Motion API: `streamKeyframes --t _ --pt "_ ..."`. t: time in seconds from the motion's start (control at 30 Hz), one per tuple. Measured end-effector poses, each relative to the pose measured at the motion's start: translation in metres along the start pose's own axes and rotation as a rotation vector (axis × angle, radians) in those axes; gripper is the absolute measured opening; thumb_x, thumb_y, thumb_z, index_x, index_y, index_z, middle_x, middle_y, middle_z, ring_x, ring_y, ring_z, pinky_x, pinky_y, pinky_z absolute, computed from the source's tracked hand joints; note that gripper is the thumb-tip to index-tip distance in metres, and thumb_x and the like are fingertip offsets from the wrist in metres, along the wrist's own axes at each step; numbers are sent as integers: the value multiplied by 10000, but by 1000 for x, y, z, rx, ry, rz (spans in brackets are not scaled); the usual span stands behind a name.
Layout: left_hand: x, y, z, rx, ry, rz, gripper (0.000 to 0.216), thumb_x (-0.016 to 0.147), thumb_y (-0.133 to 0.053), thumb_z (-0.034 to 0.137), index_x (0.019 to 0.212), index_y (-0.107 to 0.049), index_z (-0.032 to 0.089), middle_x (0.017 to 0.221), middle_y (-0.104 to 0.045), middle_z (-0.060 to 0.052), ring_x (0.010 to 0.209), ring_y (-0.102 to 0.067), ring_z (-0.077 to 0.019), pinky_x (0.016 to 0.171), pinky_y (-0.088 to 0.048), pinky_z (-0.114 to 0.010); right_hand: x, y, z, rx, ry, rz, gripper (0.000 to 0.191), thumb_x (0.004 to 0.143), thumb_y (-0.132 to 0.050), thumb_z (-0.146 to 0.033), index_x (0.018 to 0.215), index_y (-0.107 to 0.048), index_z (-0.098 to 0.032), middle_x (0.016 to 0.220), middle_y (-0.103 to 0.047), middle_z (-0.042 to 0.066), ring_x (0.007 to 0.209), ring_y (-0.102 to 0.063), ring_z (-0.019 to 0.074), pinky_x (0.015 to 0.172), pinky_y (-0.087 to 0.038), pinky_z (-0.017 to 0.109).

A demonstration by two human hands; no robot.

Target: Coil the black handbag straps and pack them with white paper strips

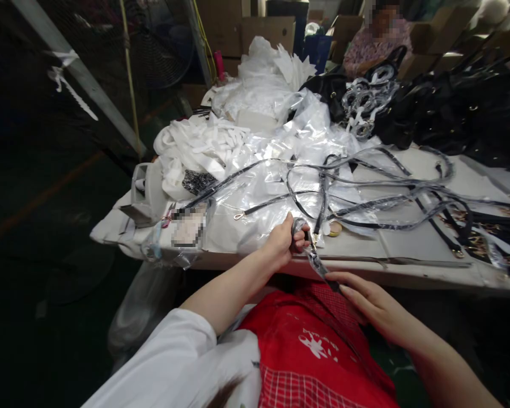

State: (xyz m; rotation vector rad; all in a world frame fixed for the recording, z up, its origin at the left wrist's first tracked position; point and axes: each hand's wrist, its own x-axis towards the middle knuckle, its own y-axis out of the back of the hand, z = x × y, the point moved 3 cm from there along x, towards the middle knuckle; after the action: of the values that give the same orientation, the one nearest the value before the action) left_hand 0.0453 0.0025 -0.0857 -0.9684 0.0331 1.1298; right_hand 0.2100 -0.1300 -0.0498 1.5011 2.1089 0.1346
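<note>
My left hand point(289, 241) is closed round a black bag strap point(318, 263) wrapped in clear plastic, part of it coiled in the fist. A gold metal clasp shows just below those fingers. Lower and to the right, my right hand point(361, 294) pinches the same strap between thumb and fingers, near the table's front edge. Beyond the hands, several more plastic-wrapped black straps point(386, 207) lie loosely tangled across the table. One thin strap ends in a gold hook point(239, 216) to the left of my left hand.
White strips point(195, 144) and clear plastic bags point(272, 79) are heaped at the back left. A tape dispenser point(147, 192) stands at the left end of the table point(365, 255). Black bags point(459, 113) fill the back right, with coiled straps point(369, 99) beside them. Another person point(378, 39) is behind.
</note>
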Motion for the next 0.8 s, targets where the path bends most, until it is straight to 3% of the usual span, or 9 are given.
streamKeyframes --t 0.13,0.23,0.3,0.37,0.5,0.6,0.67,0.73,0.8 --pt "12 5 29 -283 -42 63 553 999 -269 466 746 -577 82 487 -321 59 399 -345 -57 554 -426 -198 2 -21 19 -60 7 148 530 952 -400 -494 1418 -407 -241 1361 -534 101 1253 -480 287 1076 -348 435" --pt "18 6 39 -328 -206 121 505 996 -296 456 803 -577 83 533 -406 29 462 -440 -80 585 -430 -210 5 -33 21 -78 -23 137 541 958 -350 -525 1385 -427 -202 988 -684 104 900 -631 266 861 -489 398" --pt "20 5 38 -259 -335 150 480 994 -301 464 850 -570 93 564 -451 19 503 -472 -91 633 -437 -224 6 -39 15 -53 -22 55 476 963 -338 -527 1252 -537 -206 725 -643 52 662 -593 223 705 -504 347" --pt "19 3 33 -96 -469 167 474 986 -299 494 901 -560 108 597 -485 11 540 -487 -105 682 -440 -243 7 -40 6 -14 11 50 429 951 -386 -521 1164 -595 -213 740 -644 59 715 -604 233 745 -507 348" --pt "6 0 18 525 -755 176 413 974 -293 495 918 -533 164 710 -547 -36 675 -530 -163 744 -415 -285 3 -28 -7 99 53 108 397 871 -574 -488 1148 -630 -209 1073 -661 105 1104 -567 306 996 -434 399" --pt "-9 -5 1 1084 -906 19 356 961 -289 425 826 -509 180 795 -555 -101 779 -529 -224 821 -395 -348 -2 -11 -7 268 -25 142 387 828 -638 -489 1076 -634 -193 784 -647 66 750 -623 228 670 -530 310" --pt "-19 -9 -10 1367 -978 -200 356 938 -319 448 824 -519 177 832 -555 -135 825 -532 -262 848 -395 -378 -5 5 -5 388 -116 193 384 804 -658 -516 1011 -614 -196 546 -503 -12 463 -464 132 413 -388 226" --pt "-27 -13 -18 1543 -1012 -367 373 915 -376 501 840 -540 175 857 -566 -150 847 -545 -278 858 -400 -382 -7 22 -5 433 -194 227 405 777 -673 -550 967 -593 -201 472 -392 -55 388 -328 88 356 -274 198" --pt "-32 -16 -21 1632 -1008 -415 374 905 -419 522 832 -551 179 851 -581 -147 826 -558 -273 836 -408 -370 -6 38 -8 360 -220 193 426 764 -675 -576 945 -595 -198 476 -378 -59 397 -308 81 364 -268 195"
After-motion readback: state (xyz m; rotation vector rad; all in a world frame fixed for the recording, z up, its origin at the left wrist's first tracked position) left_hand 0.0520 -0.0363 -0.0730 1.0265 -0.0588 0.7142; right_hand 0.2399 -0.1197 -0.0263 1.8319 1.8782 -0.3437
